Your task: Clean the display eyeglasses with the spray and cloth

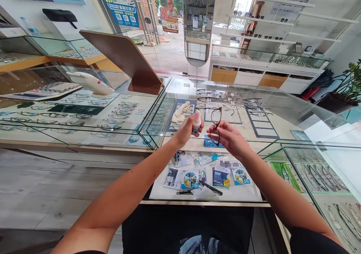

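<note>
My left hand (188,129) is wrapped round a small white spray bottle (196,124), its thumb up at the bottle's top. Close to its right, my right hand (228,136) grips a pair of brown-framed eyeglasses (216,115) by the frame. The glasses are turned on end, one lens ring above the other. Both hands are over the glass counter. Behind the bottle, a crumpled cream cloth (182,112) lies on a dark-edged tray (172,119). A blue packet (212,141) lies just below the glasses.
Several eyeglasses (207,94) rest at the counter's far side, near a dark-framed tray (262,124). Leaflets (190,179) and a black pen (211,187) lie in front of me. A brown-backed stand mirror (121,55) and a white dolphin-shaped object (91,83) stand left. A potted plant (345,86) is right.
</note>
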Demonstrator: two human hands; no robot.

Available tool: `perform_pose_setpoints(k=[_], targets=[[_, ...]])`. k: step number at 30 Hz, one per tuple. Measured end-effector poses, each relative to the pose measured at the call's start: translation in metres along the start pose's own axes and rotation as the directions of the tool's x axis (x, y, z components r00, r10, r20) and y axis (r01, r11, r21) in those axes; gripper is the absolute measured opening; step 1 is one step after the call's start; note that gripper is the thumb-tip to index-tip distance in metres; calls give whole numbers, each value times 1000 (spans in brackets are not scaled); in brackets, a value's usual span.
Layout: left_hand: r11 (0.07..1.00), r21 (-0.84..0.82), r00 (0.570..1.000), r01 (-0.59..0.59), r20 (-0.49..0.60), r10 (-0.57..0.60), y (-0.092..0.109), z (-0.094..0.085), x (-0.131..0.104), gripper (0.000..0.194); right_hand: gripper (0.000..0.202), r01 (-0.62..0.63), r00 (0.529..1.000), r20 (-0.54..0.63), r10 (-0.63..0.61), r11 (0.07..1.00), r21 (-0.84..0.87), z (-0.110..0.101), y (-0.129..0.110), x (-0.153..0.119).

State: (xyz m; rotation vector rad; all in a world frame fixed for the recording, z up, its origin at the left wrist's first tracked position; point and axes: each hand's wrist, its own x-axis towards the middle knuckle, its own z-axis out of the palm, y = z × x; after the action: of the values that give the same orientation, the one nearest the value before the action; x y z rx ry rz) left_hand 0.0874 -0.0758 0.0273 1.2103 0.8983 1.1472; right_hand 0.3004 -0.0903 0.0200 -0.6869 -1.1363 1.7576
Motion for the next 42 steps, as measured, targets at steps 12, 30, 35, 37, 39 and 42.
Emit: perform_pose_setpoints(k=[12,30,35,37,39,42], targets=[[989,145,1000,28,-2,-28,-11,7,-1,70,29,-34,997,74,36,999,-25,6,1,-6],[908,410,983,-86,182,11,-16,15,-8,65,27,113,994,3,-114,991,77,-5,-5,4],[935,352,991,-38,137,-11,-7,5,-6,73,27,98,995,-13,-97,988,116,-7,-6,5],[955,295,999,-39,42,28,-2,-5,-1,72,28,87,996,-15,-86,986,140,-8,-8,6],[967,241,984,-85,-130,119,3,-22,8,69,28,85,996,-21,-82,984,157,-9,-9,7],[951,235,867,-201,-410,284,8,-61,25,49,28,92,996,-37,-87,983,162,-11,-9,8]])
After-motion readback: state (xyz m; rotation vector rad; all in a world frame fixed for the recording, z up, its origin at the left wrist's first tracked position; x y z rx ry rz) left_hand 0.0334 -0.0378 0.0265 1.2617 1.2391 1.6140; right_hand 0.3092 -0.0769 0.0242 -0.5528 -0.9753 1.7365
